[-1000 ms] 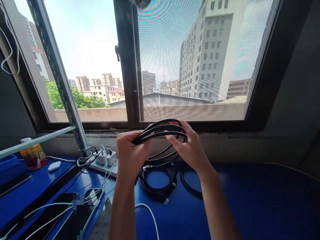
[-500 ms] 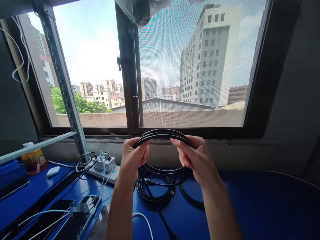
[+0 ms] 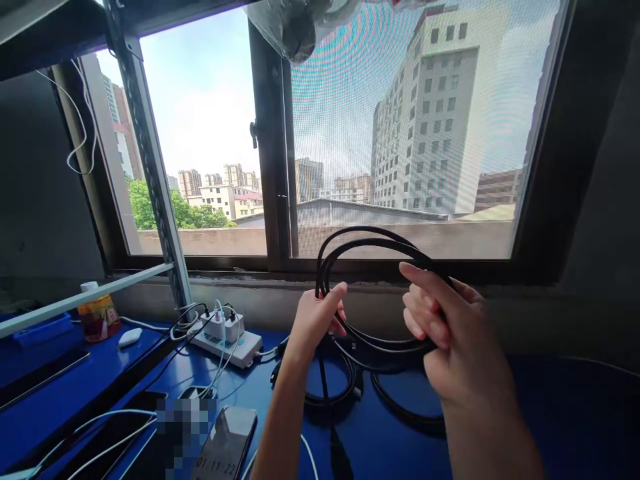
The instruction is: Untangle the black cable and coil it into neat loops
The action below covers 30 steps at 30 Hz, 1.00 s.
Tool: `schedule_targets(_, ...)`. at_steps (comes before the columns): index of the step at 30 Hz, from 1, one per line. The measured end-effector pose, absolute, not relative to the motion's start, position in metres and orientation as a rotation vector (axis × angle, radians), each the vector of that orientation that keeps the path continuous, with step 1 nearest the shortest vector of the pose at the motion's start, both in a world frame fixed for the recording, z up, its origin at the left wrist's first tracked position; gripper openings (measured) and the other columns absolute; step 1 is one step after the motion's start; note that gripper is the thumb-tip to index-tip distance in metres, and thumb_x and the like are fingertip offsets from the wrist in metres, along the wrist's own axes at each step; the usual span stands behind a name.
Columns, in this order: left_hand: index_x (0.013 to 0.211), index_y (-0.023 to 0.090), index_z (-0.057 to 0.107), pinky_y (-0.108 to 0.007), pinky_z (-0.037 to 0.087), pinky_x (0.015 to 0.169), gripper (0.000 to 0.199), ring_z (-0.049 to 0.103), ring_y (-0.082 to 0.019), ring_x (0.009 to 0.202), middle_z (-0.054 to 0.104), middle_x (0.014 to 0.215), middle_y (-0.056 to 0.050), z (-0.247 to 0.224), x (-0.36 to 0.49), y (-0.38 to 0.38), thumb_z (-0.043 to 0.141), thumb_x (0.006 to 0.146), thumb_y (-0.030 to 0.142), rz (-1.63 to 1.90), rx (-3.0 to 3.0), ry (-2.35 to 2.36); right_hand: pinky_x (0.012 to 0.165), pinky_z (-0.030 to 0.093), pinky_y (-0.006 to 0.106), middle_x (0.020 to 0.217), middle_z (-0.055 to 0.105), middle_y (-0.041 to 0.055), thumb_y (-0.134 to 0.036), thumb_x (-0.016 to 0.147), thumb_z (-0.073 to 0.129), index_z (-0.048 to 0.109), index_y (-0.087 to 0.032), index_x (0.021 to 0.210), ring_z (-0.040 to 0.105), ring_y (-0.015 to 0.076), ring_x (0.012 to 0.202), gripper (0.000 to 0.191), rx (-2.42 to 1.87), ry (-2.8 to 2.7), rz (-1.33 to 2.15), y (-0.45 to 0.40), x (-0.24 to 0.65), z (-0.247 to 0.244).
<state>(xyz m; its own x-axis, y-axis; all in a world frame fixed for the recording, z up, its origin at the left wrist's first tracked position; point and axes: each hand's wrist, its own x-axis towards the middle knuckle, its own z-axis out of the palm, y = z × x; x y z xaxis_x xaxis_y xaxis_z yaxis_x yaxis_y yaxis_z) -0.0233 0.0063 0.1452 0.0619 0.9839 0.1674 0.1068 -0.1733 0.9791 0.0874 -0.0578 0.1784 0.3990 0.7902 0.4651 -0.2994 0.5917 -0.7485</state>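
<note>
A coiled black cable (image 3: 373, 244) is held up in loops above the blue table, in front of the window. My left hand (image 3: 323, 310) closes around the left side of the loops, thumb raised. On the right side, my right hand (image 3: 445, 313) grips the same coil, its fingers curled and its thumb lying toward the left. Lower strands of the coil sag between both hands. Beneath them on the table lies another coiled black cable (image 3: 327, 403), with a connector at its edge. Further right, more black cable (image 3: 405, 417) curves along the tabletop, partly hidden by my right wrist.
A white power strip (image 3: 240, 350) with chargers stands left of my left hand. A phone (image 3: 225, 440) showing digits lies near the front. A metal shelf post (image 3: 155, 160) rises at the left. A bottle (image 3: 99, 317) and a white case (image 3: 130, 338) sit further left.
Both hands have moved right relative to the table, with the right hand turned. The cable loops have opened out wider and arch higher. The view has shifted slightly left.
</note>
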Motion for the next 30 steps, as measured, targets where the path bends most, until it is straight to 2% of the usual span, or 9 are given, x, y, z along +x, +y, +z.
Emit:
schedule_targets(3, 0.045, 0.017, 0.047, -0.021, 0.033, 0.040, 0.045, 0.048, -0.011, 0.032, 0.047, 0.036, 0.001, 0.139, -0.018, 0.003, 0.050, 0.078, 0.047, 0.990, 1.514, 1.129, 0.025, 0.022, 0.015, 0.031, 0.023, -0.0075, -0.033, 0.053, 0.075, 0.036, -0.018, 0.037, 0.021, 0.0029, 0.025, 0.044, -0.557, -0.896, 0.625, -0.062, 0.081, 0.177)
schedule_targets(7, 0.043, 0.017, 0.053, -0.020, 0.039, 0.046, 0.057, 0.051, -0.010, 0.039, 0.052, 0.041, -0.002, 0.134, -0.014, -0.004, 0.042, 0.080, 0.058, 0.754, 1.613, 0.937, 0.027, 0.023, 0.017, 0.030, 0.026, -0.0058, -0.031, 0.064, 0.068, 0.037, -0.019, 0.036, 0.025, 0.0046, 0.026, 0.044, -0.555, -1.000, 0.454, -0.062, 0.073, 0.172)
schedule_targets(11, 0.044, 0.021, 0.056, -0.022, 0.043, 0.053, 0.058, 0.058, -0.013, 0.053, 0.060, 0.047, -0.004, 0.131, -0.018, -0.002, 0.040, 0.079, 0.064, 0.611, 1.572, 0.788, 0.030, 0.027, 0.018, 0.031, 0.027, -0.0057, -0.029, 0.071, 0.065, 0.037, -0.018, 0.037, 0.027, 0.0050, 0.027, 0.046, -0.551, -1.111, 0.386, -0.059, 0.073, 0.166)
schedule_targets(13, 0.046, 0.021, 0.056, -0.023, 0.045, 0.056, 0.054, 0.061, -0.014, 0.058, 0.062, 0.052, -0.003, 0.128, -0.020, 0.004, 0.045, 0.079, 0.061, 0.605, 1.532, 0.730, 0.030, 0.026, 0.017, 0.031, 0.027, -0.0059, -0.028, 0.071, 0.065, 0.037, -0.018, 0.037, 0.028, 0.0050, 0.028, 0.045, -0.526, -1.156, 0.377, -0.056, 0.075, 0.164)
schedule_targets(16, 0.053, 0.020, 0.059, -0.025, 0.048, 0.064, 0.044, 0.063, -0.015, 0.066, 0.064, 0.061, -0.003, 0.122, -0.021, 0.013, 0.047, 0.081, 0.051, 0.726, 1.480, 0.639, 0.031, 0.024, 0.017, 0.031, 0.029, -0.0061, -0.024, 0.070, 0.065, 0.038, -0.017, 0.037, 0.027, 0.0043, 0.028, 0.043, -0.451, -1.210, 0.378, -0.052, 0.077, 0.162)
schedule_targets(21, 0.077, 0.020, 0.063, -0.024, 0.049, 0.072, 0.027, 0.064, -0.014, 0.076, 0.067, 0.076, 0.000, 0.124, -0.017, 0.019, 0.055, 0.079, 0.046, 1.198, 1.418, 0.546, 0.034, 0.026, 0.017, 0.031, 0.027, -0.0071, -0.020, 0.073, 0.060, 0.035, -0.017, 0.039, 0.025, 0.0031, 0.027, 0.042, -0.254, -1.265, 0.541, -0.049, 0.076, 0.162)
schedule_targets(26, 0.080, 0.020, 0.050, -0.021, 0.046, 0.057, 0.026, 0.066, -0.014, 0.070, 0.067, 0.077, -0.001, 0.142, -0.019, 0.014, 0.046, 0.088, 0.045, 1.495, 1.252, 0.604, 0.037, 0.033, 0.016, 0.030, 0.019, -0.0074, -0.029, 0.069, 0.055, 0.019, -0.018, 0.041, 0.022, 0.0033, 0.028, 0.046, -0.214, -1.143, 0.780, -0.032, 0.065, 0.163)
schedule_targets(28, 0.079, 0.021, 0.045, -0.022, 0.045, 0.055, 0.028, 0.066, -0.013, 0.067, 0.066, 0.075, 0.000, 0.148, -0.021, 0.012, 0.040, 0.091, 0.045, 1.585, 1.186, 0.639, 0.039, 0.034, 0.015, 0.032, 0.020, -0.0078, -0.029, 0.064, 0.055, 0.020, -0.018, 0.042, 0.021, 0.0028, 0.030, 0.043, -0.297, -0.986, 0.836, -0.022, 0.061, 0.161)
schedule_targets(30, 0.078, 0.022, 0.043, -0.022, 0.044, 0.052, 0.028, 0.063, -0.011, 0.059, 0.063, 0.071, 0.002, 0.152, -0.024, 0.010, 0.043, 0.091, 0.047, 1.663, 1.147, 0.612, 0.039, 0.032, 0.014, 0.034, 0.025, -0.0076, -0.028, 0.063, 0.055, 0.026, -0.018, 0.043, 0.024, 0.0027, 0.032, 0.037, -0.403, -0.902, 0.897, -0.015, 0.058, 0.159)
